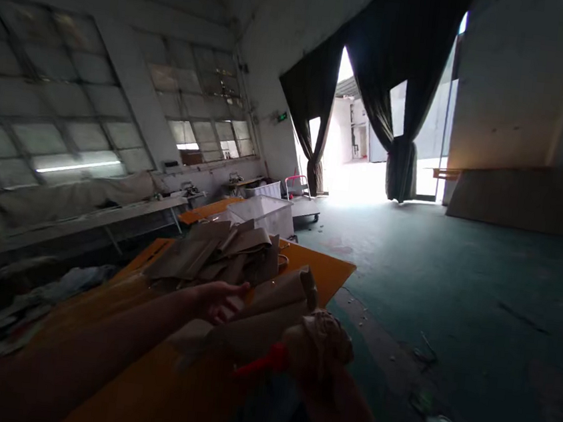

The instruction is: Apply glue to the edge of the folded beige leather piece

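At the far left of the frame we see a wall of grimy windows [59,120] and under them a long grey bench [94,218] with cloth heaped along it; a red patch at the left edge may be a label, but we cannot read any writing on it. In the lower left our left arm runs up across the orange table [162,393] to the left hand [219,300], near the middle of the frame. That hand lies on the edge of a large brown paper sheet [270,317], thumb over the top and fingers partly curled – we take it as a light hold on the paper, though the underside is hidden. Just above the hand, a loose pile of brown paper pieces [217,251] covers the far part of the table, and behind it stands a pale plastic crate [268,215].

Lower centre, the right hand [319,353] is closed around the crumpled near end of the same sheet, and a red handle [263,363] pokes out to its left – the tool itself is too blurred to name. A small green sign [282,116] glows beside dark curtains [400,82] in the upper centre; its lettering is illegible. To the right, a teal floor [455,283] spreads towards a bare wall.
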Tool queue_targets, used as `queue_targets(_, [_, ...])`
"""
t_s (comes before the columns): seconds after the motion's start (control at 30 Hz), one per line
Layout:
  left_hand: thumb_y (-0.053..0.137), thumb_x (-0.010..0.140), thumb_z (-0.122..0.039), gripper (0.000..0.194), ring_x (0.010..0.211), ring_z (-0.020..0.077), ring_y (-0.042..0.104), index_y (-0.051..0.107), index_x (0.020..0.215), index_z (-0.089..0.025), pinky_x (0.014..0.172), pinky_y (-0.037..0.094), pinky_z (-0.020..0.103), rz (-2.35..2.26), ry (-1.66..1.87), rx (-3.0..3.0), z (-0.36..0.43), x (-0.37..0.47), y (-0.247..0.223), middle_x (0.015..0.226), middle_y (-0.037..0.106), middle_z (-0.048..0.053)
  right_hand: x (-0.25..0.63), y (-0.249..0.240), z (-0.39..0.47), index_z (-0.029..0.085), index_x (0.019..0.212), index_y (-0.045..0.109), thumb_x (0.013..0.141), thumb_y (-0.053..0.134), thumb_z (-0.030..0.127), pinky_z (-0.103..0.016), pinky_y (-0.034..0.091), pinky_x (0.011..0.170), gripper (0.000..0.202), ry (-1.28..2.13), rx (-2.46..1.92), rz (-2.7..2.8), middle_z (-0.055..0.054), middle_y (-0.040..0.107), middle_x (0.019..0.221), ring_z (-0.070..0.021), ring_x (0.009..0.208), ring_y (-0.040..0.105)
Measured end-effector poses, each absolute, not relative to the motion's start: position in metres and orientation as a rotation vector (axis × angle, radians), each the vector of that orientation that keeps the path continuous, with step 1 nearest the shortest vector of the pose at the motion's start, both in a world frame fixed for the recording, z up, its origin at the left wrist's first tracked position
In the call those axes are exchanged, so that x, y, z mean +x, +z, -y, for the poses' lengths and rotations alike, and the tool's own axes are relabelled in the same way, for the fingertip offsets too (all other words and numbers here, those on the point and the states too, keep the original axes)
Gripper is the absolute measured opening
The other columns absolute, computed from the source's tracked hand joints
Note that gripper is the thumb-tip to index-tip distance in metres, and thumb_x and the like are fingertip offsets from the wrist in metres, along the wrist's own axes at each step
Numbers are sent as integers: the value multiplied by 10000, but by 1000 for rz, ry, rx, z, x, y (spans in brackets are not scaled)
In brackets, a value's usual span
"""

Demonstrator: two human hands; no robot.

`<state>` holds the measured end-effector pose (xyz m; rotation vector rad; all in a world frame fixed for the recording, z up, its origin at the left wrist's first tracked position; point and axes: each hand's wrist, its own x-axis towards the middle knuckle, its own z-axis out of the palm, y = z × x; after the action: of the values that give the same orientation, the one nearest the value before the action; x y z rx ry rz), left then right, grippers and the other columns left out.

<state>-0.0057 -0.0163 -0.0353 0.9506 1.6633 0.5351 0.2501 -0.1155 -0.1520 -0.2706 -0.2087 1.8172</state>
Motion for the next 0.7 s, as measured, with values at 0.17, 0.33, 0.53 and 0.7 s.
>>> queue_targets(0.17, [901, 751, -457, 352, 667, 278, 728, 751, 818, -146, 636, 577, 322, -1585, 652, 724, 37, -1, -82, 738, 762, 126, 258, -159, 135, 230, 850, 840, 359, 1120, 329, -254, 645, 734, 573, 1930, -329, -48, -50, 816, 976, -199, 817, 767])
queue_targets(0.33, [819, 835, -354, 320, 669, 323, 762, 777, 1027, -102, 656, 617, 387, -1535, 834, 609, 54, -1, -89, 762, 793, 141, 282, -177, 136, 234, 841, 827, 390, 1117, 283, -256, 650, 804, 539, 1948, -292, -61, -16, 815, 972, -190, 868, 768])
queue_targets(0.53, [819, 840, -260, 287, 656, 270, 760, 762, 1079, -111, 673, 626, 360, -1400, 973, 635, 64, -8, -90, 812, 813, 108, 332, -193, 116, 312, 1067, 798, 556, 1063, 237, -300, 665, 859, 581, 1737, -396, -93, 40, 786, 1134, -193, 969, 755])
queue_targets(0.7, [844, 802, -216, 220, 663, 240, 754, 770, 988, -125, 669, 615, 317, -1326, 1102, 655, 67, -17, -108, 839, 812, 98, 369, -196, 87, 263, 1090, 769, 777, 878, 310, -384, 655, 917, 334, 1554, -619, -110, -54, 756, 1213, -251, 1088, 721])
